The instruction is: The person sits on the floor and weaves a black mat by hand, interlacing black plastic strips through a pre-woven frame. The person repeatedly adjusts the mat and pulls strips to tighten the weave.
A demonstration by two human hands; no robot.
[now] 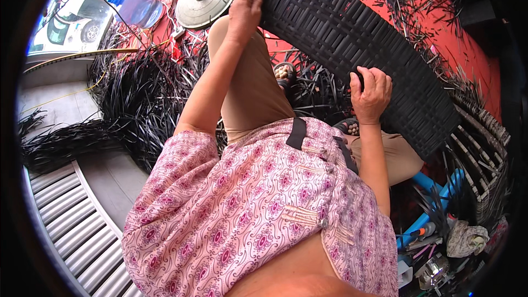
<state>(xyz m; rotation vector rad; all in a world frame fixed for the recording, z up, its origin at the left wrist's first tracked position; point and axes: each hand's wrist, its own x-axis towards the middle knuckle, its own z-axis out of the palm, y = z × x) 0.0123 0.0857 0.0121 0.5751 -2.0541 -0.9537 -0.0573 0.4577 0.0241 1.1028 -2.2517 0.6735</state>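
A long black woven panel (357,38) of flat plastic strips slants across my lap and knees, from top centre to lower right. My left hand (246,13) is at its upper left end, its fingers bent over the edge. Over the panel's near edge is my right hand (373,94), fingers curled, thumb and index fingertips close together. Whether a strip is pinched between them I cannot make out, since everything behind is black. The undersides of both hands' fingers are hidden.
Loose black strips (129,99) lie heaped at the left and around my feet. A round pale stand base (206,8) with a pole and a water jug (140,8) are at the upper left. Tools and a crumpled cloth (466,240) lie lower right, near blue tubing (413,231).
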